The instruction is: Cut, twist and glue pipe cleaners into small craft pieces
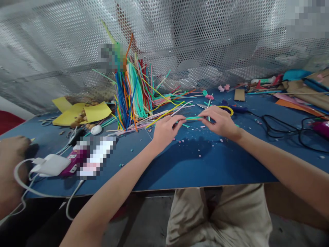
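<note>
Between my two hands stretches a short green and yellow strip that looks like pipe cleaners, held level just above the blue table. My left hand pinches its left end between thumb and fingers. At the other end, my right hand has its fingertips closed on it. Scissors with a yellow handle lie right behind my right hand, their blades partly covered by it. Loose pipe cleaners in yellow, white and pink are spread behind my left hand.
A tall bundle of coloured pipe cleaners stands at the back. On the left are a phone, a white charger, yellow paper and another person's arm. Black cable loops on the right. A perforated metal panel borders the table.
</note>
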A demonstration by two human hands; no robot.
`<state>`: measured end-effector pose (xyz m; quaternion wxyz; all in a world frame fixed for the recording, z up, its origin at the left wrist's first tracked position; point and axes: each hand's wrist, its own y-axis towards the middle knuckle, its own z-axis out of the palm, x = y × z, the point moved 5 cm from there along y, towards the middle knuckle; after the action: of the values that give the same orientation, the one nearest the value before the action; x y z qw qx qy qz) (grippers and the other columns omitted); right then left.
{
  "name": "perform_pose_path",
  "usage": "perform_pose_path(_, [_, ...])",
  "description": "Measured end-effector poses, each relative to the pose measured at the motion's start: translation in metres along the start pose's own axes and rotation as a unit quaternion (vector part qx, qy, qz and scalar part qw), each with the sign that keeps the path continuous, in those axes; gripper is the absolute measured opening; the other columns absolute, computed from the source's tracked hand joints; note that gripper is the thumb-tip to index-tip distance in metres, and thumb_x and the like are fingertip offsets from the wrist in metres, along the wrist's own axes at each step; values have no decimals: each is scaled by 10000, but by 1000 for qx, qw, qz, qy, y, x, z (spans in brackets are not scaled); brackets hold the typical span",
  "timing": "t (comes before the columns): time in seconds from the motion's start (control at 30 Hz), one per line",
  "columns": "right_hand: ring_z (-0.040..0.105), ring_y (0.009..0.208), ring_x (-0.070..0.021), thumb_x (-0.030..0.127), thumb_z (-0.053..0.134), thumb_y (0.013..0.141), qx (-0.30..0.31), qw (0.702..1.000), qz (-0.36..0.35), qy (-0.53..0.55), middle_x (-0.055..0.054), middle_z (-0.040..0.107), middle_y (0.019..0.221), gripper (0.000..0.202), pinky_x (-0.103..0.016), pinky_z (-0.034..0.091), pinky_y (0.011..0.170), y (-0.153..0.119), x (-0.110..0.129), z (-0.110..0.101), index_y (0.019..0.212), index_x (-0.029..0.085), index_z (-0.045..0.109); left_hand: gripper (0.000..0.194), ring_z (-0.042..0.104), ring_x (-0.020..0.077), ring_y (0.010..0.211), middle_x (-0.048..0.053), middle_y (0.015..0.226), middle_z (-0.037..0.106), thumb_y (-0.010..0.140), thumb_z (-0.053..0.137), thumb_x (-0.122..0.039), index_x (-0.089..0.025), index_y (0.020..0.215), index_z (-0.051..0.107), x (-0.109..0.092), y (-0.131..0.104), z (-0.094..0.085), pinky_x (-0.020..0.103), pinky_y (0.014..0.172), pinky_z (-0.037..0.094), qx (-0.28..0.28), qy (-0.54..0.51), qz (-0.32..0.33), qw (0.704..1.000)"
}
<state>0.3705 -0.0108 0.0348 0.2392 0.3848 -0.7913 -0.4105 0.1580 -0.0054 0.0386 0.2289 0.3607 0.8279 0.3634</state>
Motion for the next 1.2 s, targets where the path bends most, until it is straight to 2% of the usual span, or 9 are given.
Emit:
perform_pose_path(0.13, [674, 828, -184, 251, 618, 963, -6, 1000, -19, 16, -36, 757, 893, 102, -347, 541, 793, 0, 0, 0, 984, 227, 714, 193, 676, 139, 775, -5, 898, 774, 992, 594, -380, -241, 997, 729, 1, -2, 0, 269, 775, 487, -1, 45, 4, 999])
perform_pose_path(0.3, [663, 861, -193, 216, 611, 957, 23, 998, -44, 34, -26, 770, 940, 128, -368, 531, 823, 0, -4, 1, 1001, 233, 730, 199, 677, 166, 835, -2, 965, 786, 999, 576, -381, -258, 1009, 732, 2, -3, 1, 306, 823, 478, 21, 74, 38, 996])
perform_pose_path(0.53, [653, 851, -205, 257, 645, 931, 35, 999, -12, -6, -23, 769, 906, 79, -384, 470, 796, -1, -5, 6, 936, 226, 718, 229, 686, 179, 908, 13, 1017, 785, 985, 595, -413, -260, 1082, 735, 2, -3, 2, 319, 856, 466, 23, 94, 48, 994])
perform_pose_path(0.7, [663, 859, -206, 307, 671, 920, 37, 999, -13, -28, -15, 773, 915, 91, -381, 452, 817, 0, 2, 7, 940, 229, 714, 215, 667, 169, 814, -18, 955, 790, 981, 597, -421, -307, 1080, 750, 0, -5, 4, 324, 798, 456, 30, 104, 45, 993])
perform_pose_path(0.9, [661, 844, -182, 320, 632, 962, 48, 998, -16, -34, -3, 780, 944, 121, -358, 439, 805, 2, 8, 8, 971, 247, 728, 207, 656, 167, 792, -6, 906, 789, 988, 589, -405, -309, 1043, 764, -2, -6, 2, 325, 760, 440, 32, 100, 45, 993])
perform_pose_path(1.07, [654, 829, -173, 315, 654, 953, 20, 999, -27, -25, 11, 780, 905, 112, -352, 440, 788, 1, 6, 6, 931, 261, 749, 193, 650, 162, 774, -28, 911, 792, 981, 600, -416, -319, 1003, 765, -3, -4, 3, 320, 765, 437, 38, 97, 53, 993])
perform_pose_path(1.2, [649, 799, -171, 362, 663, 947, 22, 999, 4, -37, 5, 763, 838, 147, -359, 446, 801, 0, -2, 6, 923, 256, 762, 228, 675, 163, 773, -7, 906, 793, 978, 596, -445, -302, 1031, 764, 4, -1, 4, 320, 759, 430, 35, 97, 34, 994])
